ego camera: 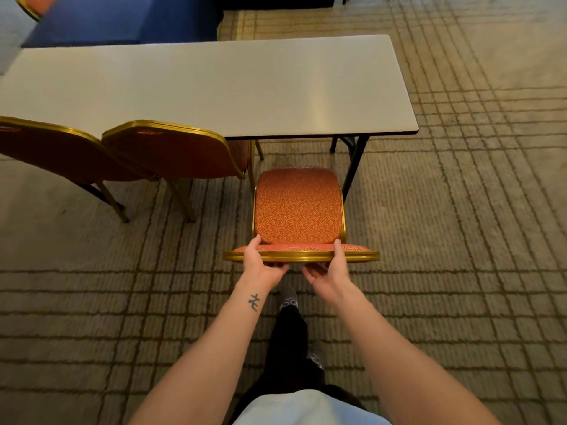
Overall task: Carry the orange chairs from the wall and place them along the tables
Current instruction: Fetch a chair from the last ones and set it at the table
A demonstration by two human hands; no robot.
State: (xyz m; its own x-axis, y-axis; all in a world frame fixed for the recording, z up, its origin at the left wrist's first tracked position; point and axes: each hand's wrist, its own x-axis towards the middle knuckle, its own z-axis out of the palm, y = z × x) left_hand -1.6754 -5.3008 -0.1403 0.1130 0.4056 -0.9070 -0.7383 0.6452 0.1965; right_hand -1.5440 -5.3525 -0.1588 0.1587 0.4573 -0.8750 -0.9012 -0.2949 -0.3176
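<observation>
Legs of the orange chair [297, 210] are hidden under its patterned seat; its gold-rimmed backrest is held by left grip [260, 265] and right grip [331, 271], fingers [311, 273] apparently curled beneath, at the white table [214, 87].

Beige grid-lined carpet [460, 240] with blue draped furniture [122, 23] at the back

Grid carpet [460, 240], blue cloth [122, 19] top-L.

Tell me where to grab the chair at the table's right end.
Grip the chair by the gold top rail of its backrest, from behind, as the left hand and right hand do: its back faces you, its front the table.
</observation>
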